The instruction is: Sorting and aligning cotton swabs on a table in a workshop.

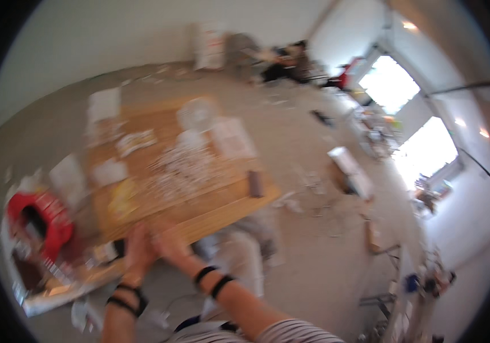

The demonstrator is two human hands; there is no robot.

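My left hand (139,247) and my right hand (168,241) are close together at the near edge of a low wooden table (230,200). Motion blur smears the fingers of both, so whether they hold anything does not show. Dark bands circle both wrists. Beyond the hands, a loose heap of small whitish pieces (182,171) covers the middle of the tabletop. A crumpled yellow piece (124,199), perhaps a bag, lies just past my left hand. Beside that hand is a small black-and-pale object (108,251).
A round clear container (197,114) and a pale sheet (233,138) sit on the table's far side. A dark brown block (255,184) lies near its right corner. Left of the table is a red ring-shaped object (56,223). A long white box (350,171) rests on the floor.
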